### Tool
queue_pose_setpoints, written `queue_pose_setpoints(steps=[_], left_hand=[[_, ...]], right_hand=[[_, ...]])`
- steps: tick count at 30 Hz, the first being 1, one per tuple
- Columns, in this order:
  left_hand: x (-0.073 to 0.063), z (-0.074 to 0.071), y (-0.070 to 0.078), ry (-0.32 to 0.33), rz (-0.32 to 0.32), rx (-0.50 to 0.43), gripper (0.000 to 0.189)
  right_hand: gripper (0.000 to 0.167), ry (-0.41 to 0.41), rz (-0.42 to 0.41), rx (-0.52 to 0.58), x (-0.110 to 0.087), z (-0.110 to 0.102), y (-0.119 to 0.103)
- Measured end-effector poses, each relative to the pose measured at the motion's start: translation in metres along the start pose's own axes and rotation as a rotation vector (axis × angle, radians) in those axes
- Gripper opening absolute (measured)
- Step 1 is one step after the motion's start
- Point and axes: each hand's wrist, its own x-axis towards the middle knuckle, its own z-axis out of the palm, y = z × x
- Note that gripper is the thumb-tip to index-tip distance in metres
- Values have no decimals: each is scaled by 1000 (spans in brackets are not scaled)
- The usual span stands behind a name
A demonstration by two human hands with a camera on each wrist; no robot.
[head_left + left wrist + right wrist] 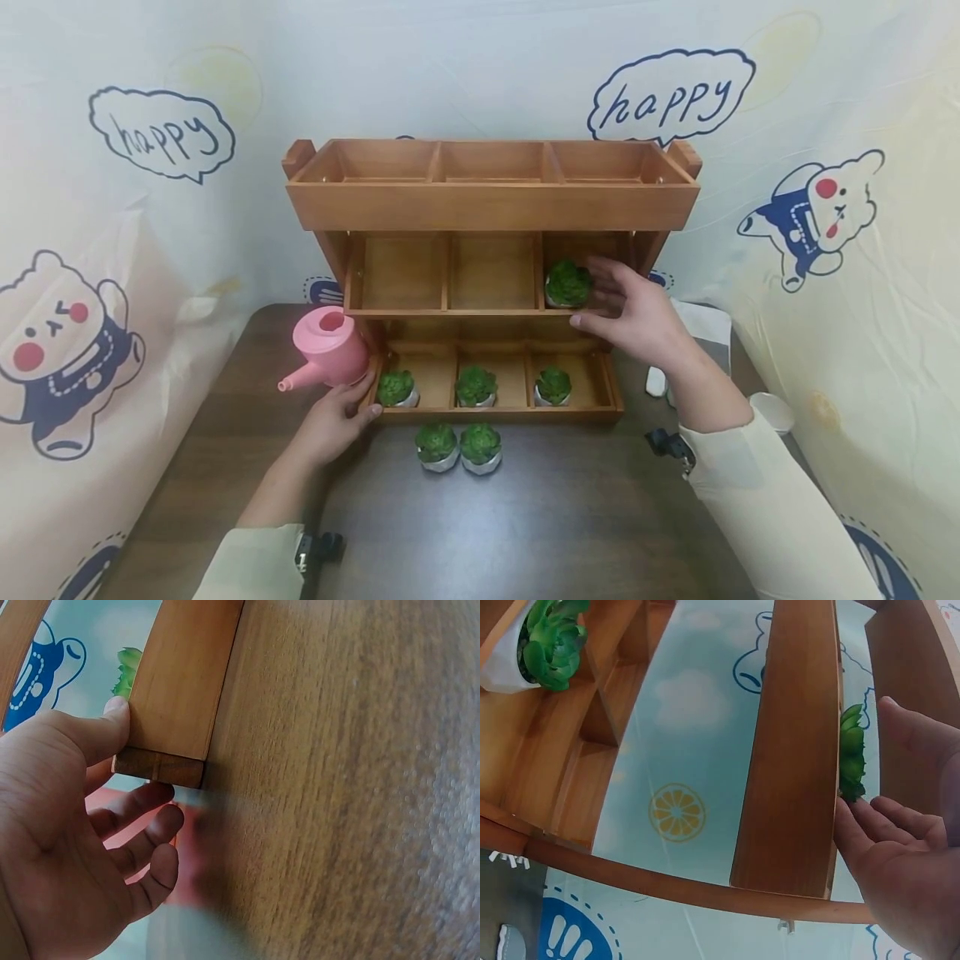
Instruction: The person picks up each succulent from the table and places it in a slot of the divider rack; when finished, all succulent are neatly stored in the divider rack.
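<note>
A three-tier wooden planter shelf [491, 208] stands on the table. My right hand [637, 312] is beside a small potted succulent [567, 283] in the middle tier's right compartment. In the right wrist view, its fingertips [847, 810] are at the leaves of that succulent [851, 754], while the thumb stands apart from it. My left hand [333, 425] holds the bottom tier's front left corner, with the thumb on the front board [180, 682] and a finger behind its end. The bottom tier holds a left succulent [396, 388], a middle one [476, 386] and a right one [553, 386].
Two more potted succulents [437, 447] stand side by side on the table [555, 508] before the shelf. A pink watering can [330, 346] is left of it. Right of the shelf lie a white object [656, 382] and a round white item [772, 412]. Printed cloth hangs behind.
</note>
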Motion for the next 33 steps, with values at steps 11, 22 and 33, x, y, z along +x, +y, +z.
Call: queue_pose_setpoints(steps=[11, 22, 33], left_hand=[[0, 1, -3, 11, 14, -4, 79], [-1, 5, -3, 19, 10, -13, 79], [-2, 2, -2, 25, 12, -11, 79]], right_hand=[[73, 56, -35, 69, -19, 2, 4], [68, 98, -54, 60, -37, 8, 8], [66, 91, -102, 120, -50, 28, 13]])
